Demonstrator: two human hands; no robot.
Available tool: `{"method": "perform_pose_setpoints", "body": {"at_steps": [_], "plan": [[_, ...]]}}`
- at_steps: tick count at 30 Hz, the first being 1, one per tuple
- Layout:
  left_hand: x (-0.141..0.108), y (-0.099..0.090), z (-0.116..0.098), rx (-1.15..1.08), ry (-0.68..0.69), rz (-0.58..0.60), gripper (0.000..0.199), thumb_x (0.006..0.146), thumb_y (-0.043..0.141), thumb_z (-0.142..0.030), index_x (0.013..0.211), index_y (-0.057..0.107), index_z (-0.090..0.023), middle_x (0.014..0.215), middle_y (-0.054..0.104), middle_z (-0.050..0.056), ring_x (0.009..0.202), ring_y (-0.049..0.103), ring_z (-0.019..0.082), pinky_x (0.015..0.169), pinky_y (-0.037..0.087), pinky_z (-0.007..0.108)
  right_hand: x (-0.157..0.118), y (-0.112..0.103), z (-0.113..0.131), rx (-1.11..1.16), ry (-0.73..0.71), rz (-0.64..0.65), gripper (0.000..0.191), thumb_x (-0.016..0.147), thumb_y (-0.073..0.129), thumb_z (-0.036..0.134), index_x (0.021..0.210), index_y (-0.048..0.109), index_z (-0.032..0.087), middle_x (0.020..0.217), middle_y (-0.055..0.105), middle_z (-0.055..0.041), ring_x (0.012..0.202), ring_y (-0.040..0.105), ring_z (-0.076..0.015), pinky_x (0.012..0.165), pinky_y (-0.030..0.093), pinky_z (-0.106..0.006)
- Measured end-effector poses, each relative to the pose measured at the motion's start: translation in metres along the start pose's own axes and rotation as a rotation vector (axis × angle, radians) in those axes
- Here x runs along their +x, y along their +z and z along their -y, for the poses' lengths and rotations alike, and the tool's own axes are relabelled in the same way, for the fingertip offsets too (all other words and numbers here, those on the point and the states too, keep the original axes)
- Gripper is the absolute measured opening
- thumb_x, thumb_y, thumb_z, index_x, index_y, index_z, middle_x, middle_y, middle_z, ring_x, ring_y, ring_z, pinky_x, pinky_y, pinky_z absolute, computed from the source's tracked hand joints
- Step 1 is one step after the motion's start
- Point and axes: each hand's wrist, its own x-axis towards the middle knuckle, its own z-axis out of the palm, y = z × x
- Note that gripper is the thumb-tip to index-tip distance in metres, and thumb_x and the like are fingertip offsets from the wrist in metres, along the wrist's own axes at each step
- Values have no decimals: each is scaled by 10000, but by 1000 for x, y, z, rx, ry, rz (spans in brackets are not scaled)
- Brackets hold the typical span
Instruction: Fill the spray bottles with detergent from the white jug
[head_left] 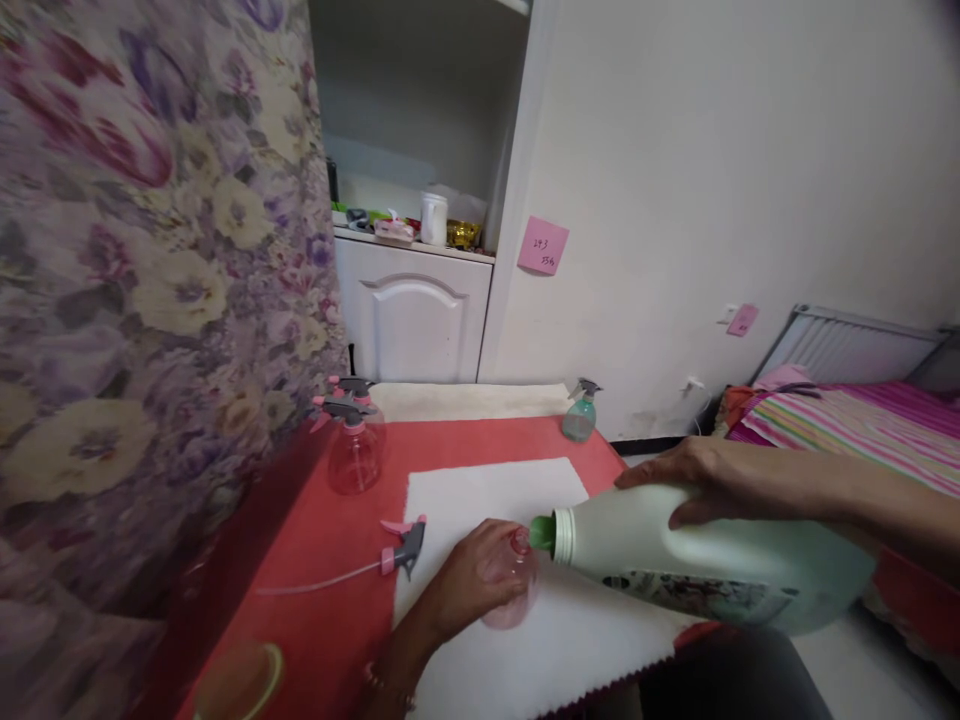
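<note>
My left hand (pixel 472 580) is wrapped round a clear pink spray bottle (pixel 516 598) with its top off, standing on a white cloth. My right hand (pixel 709 480) grips a large pale green jug (pixel 637 545) from above, tilted nearly on its side. The jug's green spout (pixel 541 533) is right at the mouth of the pink bottle. Whether liquid is flowing I cannot tell. Left of my left hand, a grey and pink spray trigger head (pixel 405 550) lies on the red table cover with its long tube stretched out to the left.
Two pink spray bottles (pixel 354 455) with trigger heads stand at the table's back left. A green spray bottle (pixel 580 418) stands at the back right corner. A round container (pixel 240 682) sits at the near left. Floral curtain (pixel 225 300) hangs along the left; a bed (pixel 862 410) is on the right.
</note>
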Motion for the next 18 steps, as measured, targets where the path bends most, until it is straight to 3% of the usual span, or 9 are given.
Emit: {"method": "perform_pose_setpoints", "body": {"at_steps": [3,12,18], "plan": [[1,0,1,-5,11,7,509,642,663,-79,1124,607,-231,1138,613,20,1087,563,192,976,404,276,1,-1,3,41,29,71,523,826,595,191,1324,547,344,1142,716,24,952,680,-198,824,514,-266],[1,0,3,32,29,10,505,655,648,-103,1137,599,-245,1160,612,26,1101,556,211,993,402,316,2,-3,2,74,5,88,421,847,598,214,1264,600,272,1085,731,-1,911,682,-191,822,506,-261],[1,-1,1,20,28,19,514,657,659,-117,1152,593,-239,1170,611,34,1111,556,219,994,405,329,1,-2,-3,91,-11,89,420,853,602,241,1271,594,286,1090,729,7,913,683,-195,812,513,-262]]}}
